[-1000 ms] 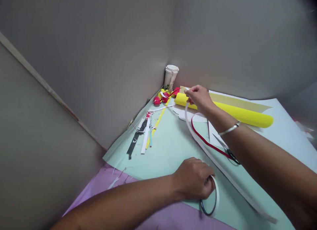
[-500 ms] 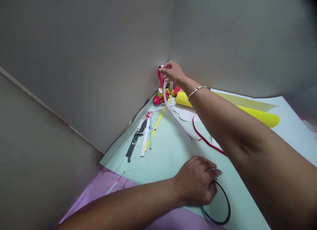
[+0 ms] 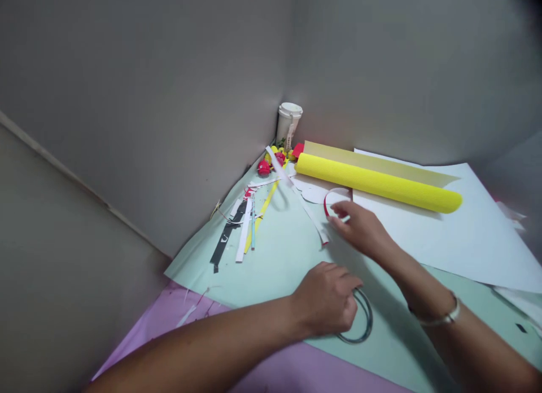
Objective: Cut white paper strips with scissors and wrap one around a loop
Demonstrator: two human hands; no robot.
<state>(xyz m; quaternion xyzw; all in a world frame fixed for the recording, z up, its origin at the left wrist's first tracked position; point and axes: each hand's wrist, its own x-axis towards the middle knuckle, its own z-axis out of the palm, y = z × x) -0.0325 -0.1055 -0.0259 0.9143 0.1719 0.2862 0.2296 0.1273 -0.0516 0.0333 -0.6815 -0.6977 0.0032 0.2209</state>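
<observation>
My left hand is closed on a dark ring low over the green sheet. My right hand is at the right of centre, with thumb and fingers closed on a curled red strip. To its left, a long white strip with a red end slants across the green sheet. Its upper end lies by the small red and yellow items.
A yellow corrugated roll rests on white sheets. A lidded white cup stands in the corner beside red balls. Black, white and yellow strips lie on the left. Grey walls enclose the back.
My right hand has come down and back from the corner, letting go of the long strip and taking hold of the red one. The ring in my left hand has tilted and looks smaller.
</observation>
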